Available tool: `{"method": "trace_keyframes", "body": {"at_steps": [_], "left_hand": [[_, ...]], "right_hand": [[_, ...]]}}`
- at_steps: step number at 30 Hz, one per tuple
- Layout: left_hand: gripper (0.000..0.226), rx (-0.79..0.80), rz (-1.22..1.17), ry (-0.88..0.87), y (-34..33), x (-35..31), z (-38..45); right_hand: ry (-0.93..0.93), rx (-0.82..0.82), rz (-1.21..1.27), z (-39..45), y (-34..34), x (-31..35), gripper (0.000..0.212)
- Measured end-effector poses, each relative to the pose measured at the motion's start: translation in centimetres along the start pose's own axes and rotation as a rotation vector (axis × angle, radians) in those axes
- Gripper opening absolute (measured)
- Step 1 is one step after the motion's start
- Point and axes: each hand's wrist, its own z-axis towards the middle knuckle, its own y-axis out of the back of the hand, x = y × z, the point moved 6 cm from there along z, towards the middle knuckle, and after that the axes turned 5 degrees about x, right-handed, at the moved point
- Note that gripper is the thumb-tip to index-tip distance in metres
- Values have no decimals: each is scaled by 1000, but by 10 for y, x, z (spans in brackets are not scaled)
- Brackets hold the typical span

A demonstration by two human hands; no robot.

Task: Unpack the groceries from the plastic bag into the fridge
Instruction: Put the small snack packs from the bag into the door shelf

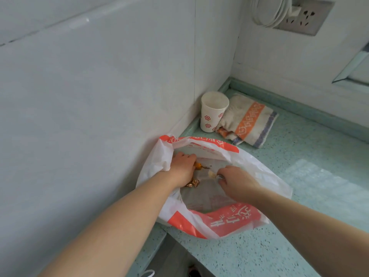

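A white and orange plastic bag (223,218) lies open on the green speckled counter, against a grey-white panel on the left. Both my hands are inside its mouth. My left hand (182,168) has its fingers curled around small orange and gold wrapped items (193,182) at the bag's left side. My right hand (236,181) pinches a small pale item (212,173) near the bag's middle. The rest of the bag's floor looks bare and grey.
A paper cup (212,112) with red flower marks stands in the corner behind the bag, next to a folded striped cloth (249,123). The counter (311,176) runs on to the right. A wall socket (305,17) with a coiled white cable hangs above.
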Motion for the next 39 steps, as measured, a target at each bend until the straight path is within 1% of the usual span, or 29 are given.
{"method": "trace_keyframes", "body": {"at_steps": [2,4,6,7,9,11,13,15,17,20,23,26,28,31,33,36,39], "left_hand": [[28,1,-29,27,10,0,1],[38,34,-52,56,24,-6,1],[42,85,-79,57,40,-14,-3],[42,84,-113,34,51,-19,-6],[46,50,-179,-43,73,-33,-15],[50,62,-134,-86,92,-47,-27],[56,54,-54,-71,107,-57,-37],[57,-19,-16,-66,126,-67,-46],[53,-111,-14,-54,148,-78,-58],[40,-258,-7,-67,182,-107,-83],[30,-373,-26,-111,206,-138,-103],[28,-436,-13,-177,221,-173,-116],[30,-448,-12,-244,229,-201,-121],[33,-468,-68,-382,236,-247,-126],[31,-466,-100,-501,231,-278,-130],[31,-403,-125,-638,204,-317,-140],[31,-344,-145,-746,166,-345,-154]], "right_hand": [[-55,55,117,-3,7,-2,32],[-84,82,145,-10,21,0,35],[-75,2,230,-19,43,0,32],[-49,-47,273,-25,55,1,31],[15,-119,265,-39,77,4,33],[54,-135,256,-52,93,6,43],[68,-119,286,-67,107,5,47],[76,-169,272,-84,126,-1,45],[87,-268,262,-105,150,-12,44],[90,-427,270,-143,184,-32,37],[65,-567,270,-185,210,-53,40],[15,-662,269,-228,225,-76,43],[-22,-726,277,-261,231,-93,43],[-142,-830,269,-317,227,-120,41],[-247,-916,291,-355,215,-139,40],[-438,-1024,398,-411,177,-164,38],[-587,-1069,459,-459,127,-165,36]]}}
